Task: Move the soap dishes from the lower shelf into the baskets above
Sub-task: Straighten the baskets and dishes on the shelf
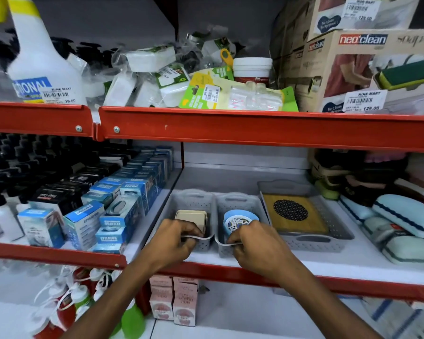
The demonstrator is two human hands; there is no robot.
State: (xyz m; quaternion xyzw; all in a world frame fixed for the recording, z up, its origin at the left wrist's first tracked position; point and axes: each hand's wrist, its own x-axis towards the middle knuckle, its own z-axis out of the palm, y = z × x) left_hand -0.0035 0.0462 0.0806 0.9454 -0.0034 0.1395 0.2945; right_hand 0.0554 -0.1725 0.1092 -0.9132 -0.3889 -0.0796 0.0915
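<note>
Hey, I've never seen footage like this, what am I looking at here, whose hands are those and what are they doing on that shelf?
This is one picture from a camera worn on a person's head, looking down at their own bare hands in a shop aisle. No machine is involved. On the middle shelf stand two small grey baskets side by side. The left hand has its grip on the front rim of the left basket, which holds beige soap dishes. The right hand grips the right basket, which holds a round blue soap dish. A wider grey tray sits beside them.
</note>
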